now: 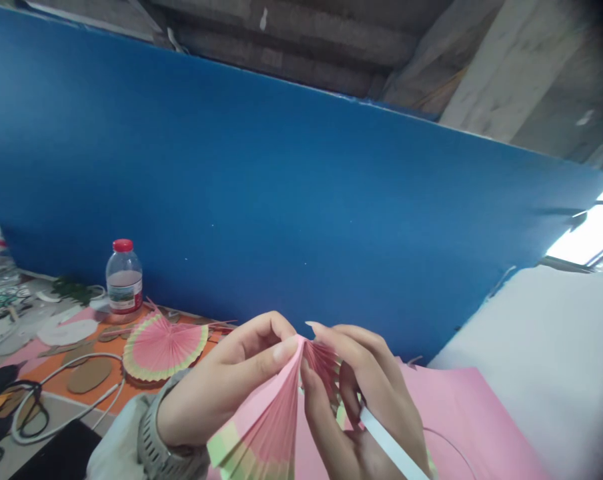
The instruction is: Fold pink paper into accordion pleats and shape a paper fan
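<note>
A pleated pink paper fan (276,427) with a yellow-green edge is held up at the lower middle, its folds spreading down from a gathered top. My left hand (241,373) pinches the gathered top between thumb and fingers. On the other side, my right hand (361,400) has its thumb and fingers around the fan's right-hand folds. A white strip (389,443) passes by the fingers of my right hand and runs down to the right; what it belongs to is hidden.
Another pink fan (164,350) lies on orange sheeting at the left, near a red-capped bottle (124,280), cardboard ovals (89,375) and a white cable (29,439). Pink sheet (471,420) lies at the right. A blue partition (291,200) stands behind.
</note>
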Demonstrator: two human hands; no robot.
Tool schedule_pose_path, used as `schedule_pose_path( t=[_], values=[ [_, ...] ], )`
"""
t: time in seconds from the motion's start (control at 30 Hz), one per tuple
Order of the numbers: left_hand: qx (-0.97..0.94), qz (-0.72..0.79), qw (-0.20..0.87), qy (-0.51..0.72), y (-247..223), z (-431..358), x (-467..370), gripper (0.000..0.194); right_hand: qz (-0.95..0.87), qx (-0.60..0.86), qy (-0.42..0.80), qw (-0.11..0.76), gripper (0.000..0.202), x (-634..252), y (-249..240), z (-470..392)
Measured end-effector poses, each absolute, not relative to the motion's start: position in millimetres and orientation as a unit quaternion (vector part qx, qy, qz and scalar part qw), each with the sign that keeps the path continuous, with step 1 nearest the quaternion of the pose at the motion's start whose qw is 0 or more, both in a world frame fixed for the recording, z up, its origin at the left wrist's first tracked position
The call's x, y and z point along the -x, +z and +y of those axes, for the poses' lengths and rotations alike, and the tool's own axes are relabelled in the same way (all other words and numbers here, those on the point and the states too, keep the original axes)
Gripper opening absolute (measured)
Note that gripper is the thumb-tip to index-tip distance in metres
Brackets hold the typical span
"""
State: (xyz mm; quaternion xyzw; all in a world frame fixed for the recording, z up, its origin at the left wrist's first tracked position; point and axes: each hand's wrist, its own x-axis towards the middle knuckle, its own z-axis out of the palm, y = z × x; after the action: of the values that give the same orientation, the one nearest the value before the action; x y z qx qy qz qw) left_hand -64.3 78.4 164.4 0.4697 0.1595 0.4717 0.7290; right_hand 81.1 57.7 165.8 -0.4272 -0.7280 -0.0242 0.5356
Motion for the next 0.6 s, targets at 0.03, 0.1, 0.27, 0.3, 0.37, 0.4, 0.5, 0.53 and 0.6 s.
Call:
schedule_pose_path(
  t=[0.03,0.1,0.27,0.3,0.37,0.4,0.5,0.53,0.6],
  values=[
    [-0.460,0.150,0.738,0.471,165,79,64,0.013,-0.730,0.427,-0.028,0.533,0.027,-82,166,58],
    [-0.448,0.134,0.746,0.475,165,80,64,0.014,-0.737,0.422,-0.028,0.528,0.024,-85,167,59],
    [-0.418,0.144,0.760,0.477,160,87,63,0.019,-0.758,0.408,0.015,0.508,0.012,-87,170,59],
    [-0.415,0.151,0.761,0.476,158,89,63,0.021,-0.759,0.411,0.016,0.504,0.013,-87,171,59],
    [-0.420,0.155,0.754,0.481,155,92,63,0.020,-0.755,0.423,0.015,0.501,0.014,-87,171,59],
    [-0.430,0.152,0.745,0.487,154,93,63,0.018,-0.750,0.432,0.016,0.501,0.015,-87,171,59],
    [-0.476,0.122,0.721,0.489,154,91,62,0.015,-0.732,0.455,0.018,0.507,0.016,-88,171,59],
    [-0.488,0.118,0.715,0.486,155,89,62,0.016,-0.727,0.458,0.017,0.511,0.017,-88,171,60],
    [-0.510,0.133,0.694,0.491,157,87,62,0.020,-0.725,0.458,0.020,0.514,0.019,-89,171,60]
  ],
)
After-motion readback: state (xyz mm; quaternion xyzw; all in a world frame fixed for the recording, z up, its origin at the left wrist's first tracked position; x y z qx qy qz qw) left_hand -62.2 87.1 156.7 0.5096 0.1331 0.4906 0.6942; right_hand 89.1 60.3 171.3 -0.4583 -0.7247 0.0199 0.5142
